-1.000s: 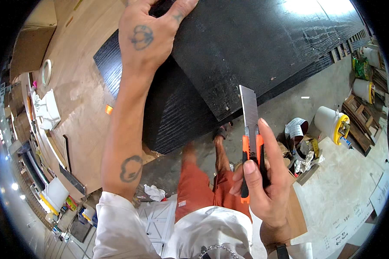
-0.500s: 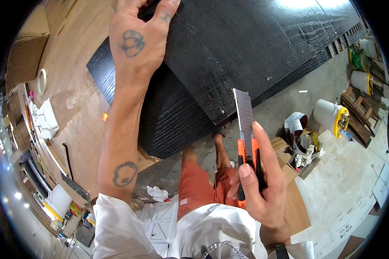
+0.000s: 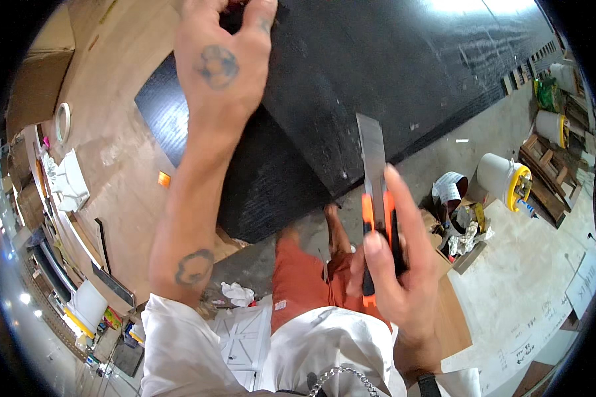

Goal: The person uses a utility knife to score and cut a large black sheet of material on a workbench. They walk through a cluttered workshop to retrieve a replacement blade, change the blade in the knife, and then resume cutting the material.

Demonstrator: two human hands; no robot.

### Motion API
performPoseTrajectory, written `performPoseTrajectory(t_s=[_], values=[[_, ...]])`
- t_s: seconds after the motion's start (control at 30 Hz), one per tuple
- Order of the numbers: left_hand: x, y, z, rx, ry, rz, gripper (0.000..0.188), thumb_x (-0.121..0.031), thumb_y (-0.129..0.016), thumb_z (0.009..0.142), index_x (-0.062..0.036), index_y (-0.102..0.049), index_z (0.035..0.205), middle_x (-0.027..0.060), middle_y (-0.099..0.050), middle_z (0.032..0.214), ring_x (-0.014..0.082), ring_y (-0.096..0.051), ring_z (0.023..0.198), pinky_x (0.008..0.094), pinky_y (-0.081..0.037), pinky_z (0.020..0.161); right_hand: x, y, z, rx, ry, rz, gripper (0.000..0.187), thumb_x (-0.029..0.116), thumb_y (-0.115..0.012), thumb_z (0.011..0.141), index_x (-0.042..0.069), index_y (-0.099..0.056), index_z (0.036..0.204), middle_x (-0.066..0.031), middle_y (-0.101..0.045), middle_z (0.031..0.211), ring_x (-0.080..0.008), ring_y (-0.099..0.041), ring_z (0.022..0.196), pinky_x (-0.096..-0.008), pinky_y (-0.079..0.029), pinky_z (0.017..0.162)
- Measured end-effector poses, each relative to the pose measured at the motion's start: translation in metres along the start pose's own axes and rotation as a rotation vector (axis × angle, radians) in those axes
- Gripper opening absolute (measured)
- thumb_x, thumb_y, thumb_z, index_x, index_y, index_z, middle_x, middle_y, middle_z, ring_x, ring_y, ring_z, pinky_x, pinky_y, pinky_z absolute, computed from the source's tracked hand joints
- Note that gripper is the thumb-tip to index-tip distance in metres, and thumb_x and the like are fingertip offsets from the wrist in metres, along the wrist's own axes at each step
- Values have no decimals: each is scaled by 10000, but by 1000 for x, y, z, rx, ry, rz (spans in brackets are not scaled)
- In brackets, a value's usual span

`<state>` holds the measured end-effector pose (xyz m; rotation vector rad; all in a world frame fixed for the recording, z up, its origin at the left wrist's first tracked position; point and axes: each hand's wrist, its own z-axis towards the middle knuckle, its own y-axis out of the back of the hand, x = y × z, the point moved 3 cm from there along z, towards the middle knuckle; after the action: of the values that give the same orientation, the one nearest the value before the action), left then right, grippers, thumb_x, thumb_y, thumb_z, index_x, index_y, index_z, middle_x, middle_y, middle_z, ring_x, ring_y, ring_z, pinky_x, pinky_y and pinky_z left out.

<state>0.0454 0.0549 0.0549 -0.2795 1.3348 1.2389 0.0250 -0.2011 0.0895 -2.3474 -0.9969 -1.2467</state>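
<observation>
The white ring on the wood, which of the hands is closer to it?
Left. The left hand is to the right of the ring, over the black boards. The right hand, holding the knife, is much farther right and lower in the picture.

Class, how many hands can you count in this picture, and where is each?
2. The left hand is at the top, by the black board, partly cut off; the right hand, right of centre, holds a knife.
</observation>
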Motion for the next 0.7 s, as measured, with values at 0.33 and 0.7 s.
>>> performPoseTrajectory(t_s=[0.33, 0.7], values=[[-3, 1, -2, -29, -4, 40, 154, -123, -657, 908, 31, -651, 902, 101, -576, 874, 195, -559, 825, 315, -446, 789, -5, 1, -12, 11, -41, 10, 584, 19, -515, 963, 25, -327, 1515, -42, -637, 820, -84, -599, 575, -252, -498, 523], [1, 3, -1, -2, 60, -25, 162, -124, -656, 912, 37, -647, 895, 117, -584, 886, 211, -572, 845, 326, -453, 797, 5, -9, 6, -22, 37, -48, 574, -14, -479, 963, -1, -313, 1513, -48, -614, 777, -80, -566, 551, -233, -463, 502]])
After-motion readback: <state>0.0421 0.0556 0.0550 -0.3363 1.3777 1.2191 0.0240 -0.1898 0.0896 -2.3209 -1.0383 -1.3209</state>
